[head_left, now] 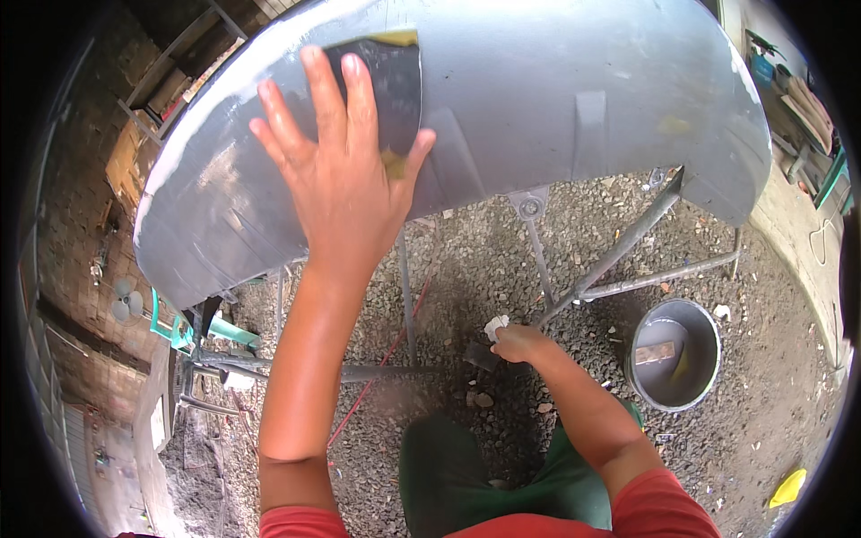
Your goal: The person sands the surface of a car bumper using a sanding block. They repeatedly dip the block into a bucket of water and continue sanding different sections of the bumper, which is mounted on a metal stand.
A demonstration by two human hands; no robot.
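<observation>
My left hand [345,170] lies spread on a grey curved panel [511,99], fingers apart. Under its fingers and thumb is a dark sheet [395,85] with yellowish edges; it looks like wet sandpaper. White patches show along the panel's upper left rim. Lower down, my right hand [523,344] is closed, its fingertips partly hidden. A whitish scrap [496,326] shows at its fingers and a dark flat piece [482,357] just below; I cannot tell whether either is held.
Metal stand legs [619,247] rise below the panel. On the gravel [466,260] at right stands a bucket [715,345] of greyish water with a block in it. A red line [366,393] runs along the ground. A yellow item [788,488] lies lower right.
</observation>
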